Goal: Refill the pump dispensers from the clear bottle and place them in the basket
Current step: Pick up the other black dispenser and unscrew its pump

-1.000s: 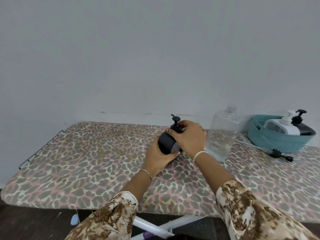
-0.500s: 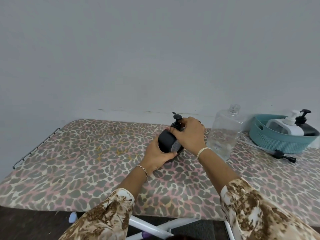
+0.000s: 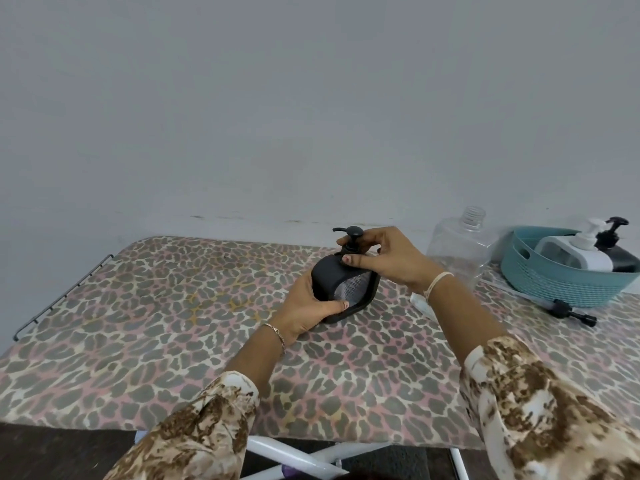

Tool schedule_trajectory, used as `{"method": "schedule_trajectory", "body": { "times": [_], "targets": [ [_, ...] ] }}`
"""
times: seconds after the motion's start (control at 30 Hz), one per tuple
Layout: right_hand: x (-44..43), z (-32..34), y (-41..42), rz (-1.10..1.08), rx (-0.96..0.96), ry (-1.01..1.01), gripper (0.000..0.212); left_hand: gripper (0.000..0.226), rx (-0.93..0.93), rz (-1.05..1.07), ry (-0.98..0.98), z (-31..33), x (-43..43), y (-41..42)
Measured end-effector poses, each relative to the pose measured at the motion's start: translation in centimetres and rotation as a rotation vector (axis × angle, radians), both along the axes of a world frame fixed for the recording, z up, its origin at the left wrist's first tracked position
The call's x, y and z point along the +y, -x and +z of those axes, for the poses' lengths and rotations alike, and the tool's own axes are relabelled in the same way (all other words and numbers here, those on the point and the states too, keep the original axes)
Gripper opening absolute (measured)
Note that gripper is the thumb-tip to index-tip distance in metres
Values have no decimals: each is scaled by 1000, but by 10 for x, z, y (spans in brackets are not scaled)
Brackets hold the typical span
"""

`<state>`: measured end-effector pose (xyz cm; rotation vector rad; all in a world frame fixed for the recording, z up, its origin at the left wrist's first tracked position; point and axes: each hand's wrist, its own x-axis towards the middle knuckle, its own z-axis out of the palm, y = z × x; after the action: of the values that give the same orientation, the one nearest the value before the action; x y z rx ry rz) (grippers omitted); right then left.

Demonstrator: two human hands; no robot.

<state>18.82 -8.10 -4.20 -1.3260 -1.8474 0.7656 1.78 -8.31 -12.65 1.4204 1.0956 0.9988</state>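
A black pump dispenser (image 3: 337,285) stands near the middle of the leopard-print board. My left hand (image 3: 306,310) grips its body from the left. My right hand (image 3: 388,256) pinches the collar under its pump head (image 3: 352,233). Right behind my right wrist stands the clear bottle (image 3: 460,247), uncapped and partly hidden by my arm. At the far right sits a teal basket (image 3: 561,289) holding a white pump dispenser (image 3: 576,252) and another black dispenser (image 3: 620,258).
A loose black pump with its tube (image 3: 571,311) lies on the board in front of the basket. The leopard-print board (image 3: 173,323) has a wire rail (image 3: 59,299) on its left end. A plain wall rises just behind.
My right hand's fingers have shifted around the pump collar, and the pump spout now points left. The dispenser stays in place in my left hand. The view has tilted slightly.
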Motion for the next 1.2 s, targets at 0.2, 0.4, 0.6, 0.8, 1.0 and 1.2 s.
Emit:
{"method": "schedule_trajectory", "body": {
  "times": [0.2, 0.4, 0.6, 0.8, 1.0, 1.2],
  "targets": [
    [-14, -15, 19, -502, -130, -150, 45, 55, 40, 191, -122, -12, -7, -13],
    [-10, -16, 27, -523, -165, -248, 36, 58, 108, 233, -147, -10, -10, -16],
    [-2, -2, 4, -204, -168, -181, 29, 64, 83, 209, -108, -14, -4, -14],
    [-5, -3, -4, -83, -43, -60, 40, 60, -22, 162, -83, -13, -5, -12],
    [-8, -21, 18, -315, 72, -146, 45, 60, -21, 166, -110, -15, -5, -12],
    [-9, -21, 15, -255, 175, -55, 52, 65, -12, 169, -114, -16, -6, -12]
  ]
}}
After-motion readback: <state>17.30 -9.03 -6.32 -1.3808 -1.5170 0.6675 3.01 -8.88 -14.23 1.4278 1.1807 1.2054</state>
